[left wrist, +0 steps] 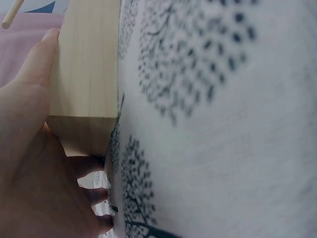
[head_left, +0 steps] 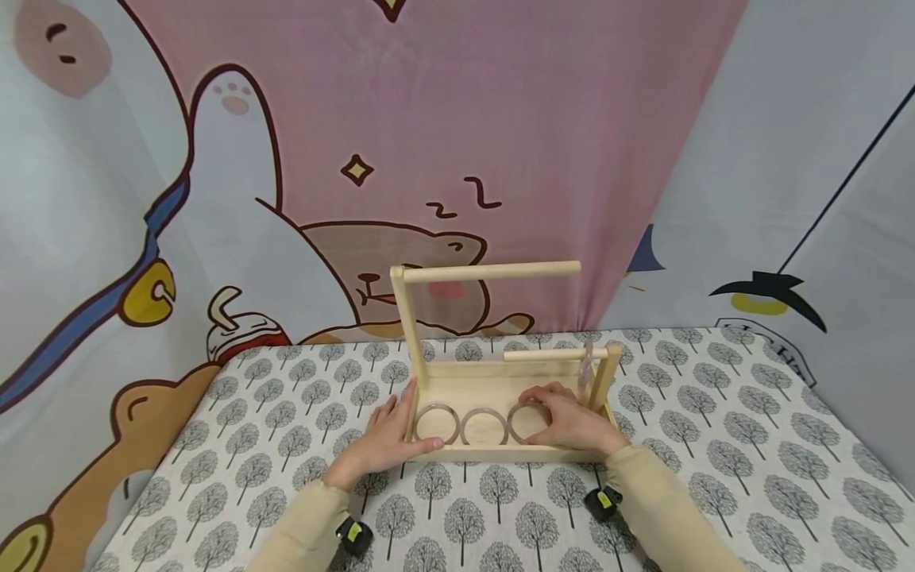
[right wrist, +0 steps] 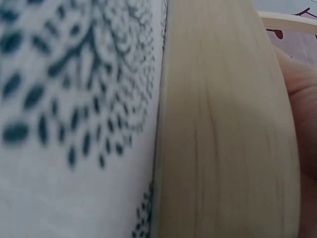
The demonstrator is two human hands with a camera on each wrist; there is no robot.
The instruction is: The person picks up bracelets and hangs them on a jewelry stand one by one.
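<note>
A pale wooden bracelet stand with a shallow tray base sits on the table. Three thin greyish-pink rings lie side by side in the tray: a left ring, a middle ring and a right ring. My left hand holds the tray's front left corner, thumb over the front wall and fingers along the side. In the left wrist view that wooden corner shows beside the thumb. My right hand reaches into the tray and pinches the right ring, its fingers hiding part of it.
A tall left post carries a high dowel. The short right post carries a lower dowel, with a lilac ring hanging near that post. A tree-print cloth covers the table; a cartoon curtain hangs behind.
</note>
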